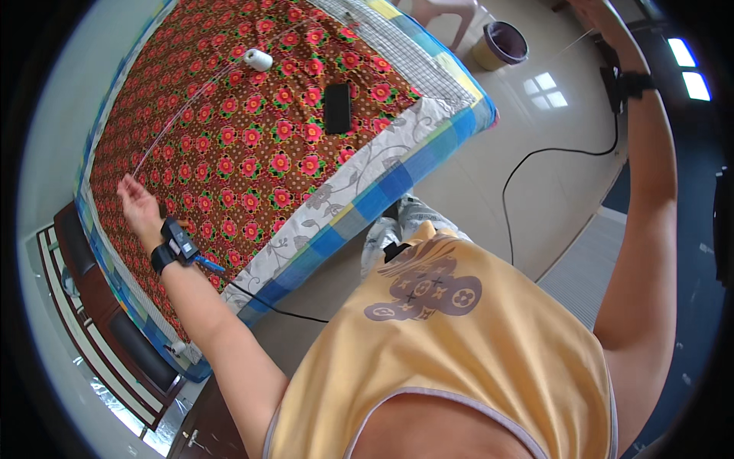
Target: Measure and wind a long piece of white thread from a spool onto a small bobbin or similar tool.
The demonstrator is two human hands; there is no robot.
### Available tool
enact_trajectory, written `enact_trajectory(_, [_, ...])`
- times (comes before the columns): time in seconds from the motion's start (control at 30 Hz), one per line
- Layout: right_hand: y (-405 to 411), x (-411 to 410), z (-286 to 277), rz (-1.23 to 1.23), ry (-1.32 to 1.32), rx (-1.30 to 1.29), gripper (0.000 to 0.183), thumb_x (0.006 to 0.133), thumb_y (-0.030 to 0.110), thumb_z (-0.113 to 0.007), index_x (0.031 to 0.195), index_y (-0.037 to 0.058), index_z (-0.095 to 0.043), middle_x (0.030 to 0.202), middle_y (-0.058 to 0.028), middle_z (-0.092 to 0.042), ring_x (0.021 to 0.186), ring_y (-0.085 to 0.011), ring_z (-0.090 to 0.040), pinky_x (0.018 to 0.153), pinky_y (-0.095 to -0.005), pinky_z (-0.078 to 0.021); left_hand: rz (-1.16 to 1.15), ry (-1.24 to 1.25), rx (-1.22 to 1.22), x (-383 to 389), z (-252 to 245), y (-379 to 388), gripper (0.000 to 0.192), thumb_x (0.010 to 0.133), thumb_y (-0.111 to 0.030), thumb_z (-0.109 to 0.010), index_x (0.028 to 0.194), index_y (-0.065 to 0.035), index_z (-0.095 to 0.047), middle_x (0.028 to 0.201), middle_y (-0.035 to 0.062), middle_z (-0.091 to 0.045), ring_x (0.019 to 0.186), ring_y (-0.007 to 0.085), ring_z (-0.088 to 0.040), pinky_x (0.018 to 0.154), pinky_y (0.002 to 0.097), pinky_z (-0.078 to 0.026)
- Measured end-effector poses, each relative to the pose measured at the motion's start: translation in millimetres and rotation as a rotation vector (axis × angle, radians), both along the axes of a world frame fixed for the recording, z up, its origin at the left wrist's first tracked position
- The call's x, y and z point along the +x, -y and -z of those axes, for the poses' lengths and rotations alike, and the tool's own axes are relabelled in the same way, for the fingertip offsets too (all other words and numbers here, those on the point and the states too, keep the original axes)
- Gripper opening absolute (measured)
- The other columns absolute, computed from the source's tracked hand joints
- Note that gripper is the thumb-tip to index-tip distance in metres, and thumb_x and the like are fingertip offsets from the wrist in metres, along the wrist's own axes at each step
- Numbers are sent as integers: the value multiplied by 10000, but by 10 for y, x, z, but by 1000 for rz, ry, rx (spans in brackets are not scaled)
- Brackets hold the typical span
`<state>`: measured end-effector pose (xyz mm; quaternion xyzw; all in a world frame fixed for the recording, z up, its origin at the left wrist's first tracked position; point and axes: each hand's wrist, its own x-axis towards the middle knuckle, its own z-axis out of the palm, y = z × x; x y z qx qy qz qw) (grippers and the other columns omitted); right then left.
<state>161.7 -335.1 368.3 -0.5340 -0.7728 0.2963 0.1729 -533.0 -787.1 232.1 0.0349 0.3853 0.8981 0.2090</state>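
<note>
My left hand is raised over the flower-patterned cloth, fingers drawn together on a white thread. The thread stretches from my fingertips across the cloth towards its far side. A white thread spool lies on the cloth beside this line. My right hand is reached far out at the top right, partly cut off by the picture's rim. A thin pale line runs up to it; its fingers are too hidden to tell their grip.
A black phone lies on the cloth, which covers a bed with a blue checked edge. Beyond the bed are a lined waste bin and a plastic stool. Black cables trail from both wrist devices. A wooden headboard stands left.
</note>
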Motion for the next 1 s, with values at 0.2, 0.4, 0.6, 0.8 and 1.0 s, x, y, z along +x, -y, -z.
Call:
enact_trajectory(0.2, [-158,763,-593,181,-89,281,175,740,171,-625,743,-4,-627,595,-17,-540,497,-85,-462,432,-218,-341,68,49,-68,-438,205,6,282,863,-106,-477,1072,80,-440,1064,155,-515,1015,234,-519,892,299,-454])
enact_trajectory(0.4, [-262,519,-522,143,-217,355,170,764,179,-606,772,10,-618,628,-19,-559,530,-83,-491,455,-203,-364,-52,-42,-236,-557,129,342,345,882,-155,-453,1147,58,-390,1180,127,-447,1095,204,-463,930,279,-412])
enact_trajectory(0.6, [-60,186,-499,67,-348,378,165,788,186,-587,801,23,-608,661,-21,-577,562,-81,-520,477,-188,-388,-70,6,-215,-509,74,475,348,881,-138,-455,1170,43,-383,1196,115,-444,1094,200,-463,933,280,-408])
enact_trajectory(0.8, [329,-225,-539,-18,-493,388,161,813,194,-568,830,37,-599,694,-23,-595,594,-79,-549,500,-174,-411,-60,110,-73,-855,206,874,337,865,-112,-479,1158,37,-407,1191,99,-451,1070,210,-479,924,300,-419])
enact_trajectory(1.0, [1010,-528,-176,-40,-610,286,158,837,202,-550,859,50,-590,727,-25,-614,626,-77,-578,522,-159,-435,-23,143,-88,-1034,314,967,320,855,-100,-499,1131,43,-423,1150,100,-470,1045,218,-494,915,291,-427])
